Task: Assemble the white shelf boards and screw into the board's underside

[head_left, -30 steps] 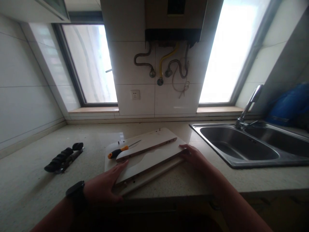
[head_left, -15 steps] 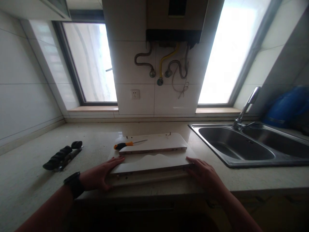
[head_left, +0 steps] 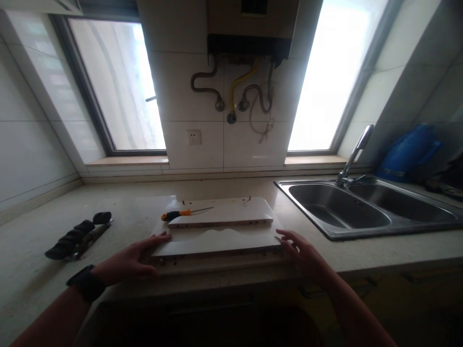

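A white panel with a wavy far edge (head_left: 217, 242) lies near the counter's front edge. My left hand (head_left: 126, 260) is open by its left end, fingers stretched forward and thumb apart. By the right end is my right hand (head_left: 302, 253), open, its fingertips close to the panel's corner; whether they touch it I cannot tell. Just behind lies a second white panel with rounded corners (head_left: 231, 211). A screwdriver with a black and orange handle (head_left: 176, 215) rests across its left part, shaft pointing right. Small dark holes show along the panels' edges.
Several black casters (head_left: 74, 238) lie in a row on the left of the counter (head_left: 123, 205). A double steel sink (head_left: 333, 233) with a faucet (head_left: 356, 154) is at right, a blue jug (head_left: 405, 154) behind it. Pipes (head_left: 231, 96) hang below a wall-mounted heater (head_left: 249, 29).
Both hands have eased outward from the front panel's ends, fingers looser. The whole view has swung a little to the right. Panels and screwdriver keep their places on the counter.
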Tool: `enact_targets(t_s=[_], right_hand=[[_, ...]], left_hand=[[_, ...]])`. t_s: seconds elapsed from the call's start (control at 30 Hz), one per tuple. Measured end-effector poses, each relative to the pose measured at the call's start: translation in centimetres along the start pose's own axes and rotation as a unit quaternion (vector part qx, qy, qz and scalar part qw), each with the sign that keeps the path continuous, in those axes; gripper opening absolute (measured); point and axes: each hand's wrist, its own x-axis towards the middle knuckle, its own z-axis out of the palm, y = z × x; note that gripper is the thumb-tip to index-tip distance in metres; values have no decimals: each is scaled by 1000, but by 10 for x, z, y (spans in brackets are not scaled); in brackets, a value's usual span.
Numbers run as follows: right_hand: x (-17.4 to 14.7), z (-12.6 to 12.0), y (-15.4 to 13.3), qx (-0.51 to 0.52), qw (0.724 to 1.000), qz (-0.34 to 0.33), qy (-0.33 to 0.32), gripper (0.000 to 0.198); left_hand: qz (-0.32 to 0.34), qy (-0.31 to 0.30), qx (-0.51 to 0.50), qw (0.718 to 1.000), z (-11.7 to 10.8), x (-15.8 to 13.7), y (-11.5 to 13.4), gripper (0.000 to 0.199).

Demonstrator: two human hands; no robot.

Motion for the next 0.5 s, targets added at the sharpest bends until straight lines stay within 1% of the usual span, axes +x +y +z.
enact_targets(t_s=[0.1, 0.2, 0.27, 0.33, 0.43, 0.5], right_hand=[[11, -6, 2, -6, 999, -38, -35, 46], [19, -5, 1, -23, 996, -61, -64, 41], [23, 0, 1, -35, 996, -65, -49, 40], [26, 7, 2, -51, 996, -71, -21, 39], [31, 15, 5, -77, 993, -84, 8, 39], [37, 18, 7, -84, 992, -92, 14, 39]], left_hand=[[-50, 42, -30, 997, 8, -2, 3, 68], [-64, 88, -1, 994, 17, -3, 2, 66], [-58, 112, 15, 992, 21, -3, 0, 67], [-55, 129, 21, 990, 24, -1, -1, 67], [-61, 143, 10, 988, 26, 0, -1, 70], [-60, 145, -7, 988, 26, 0, 1, 69]])
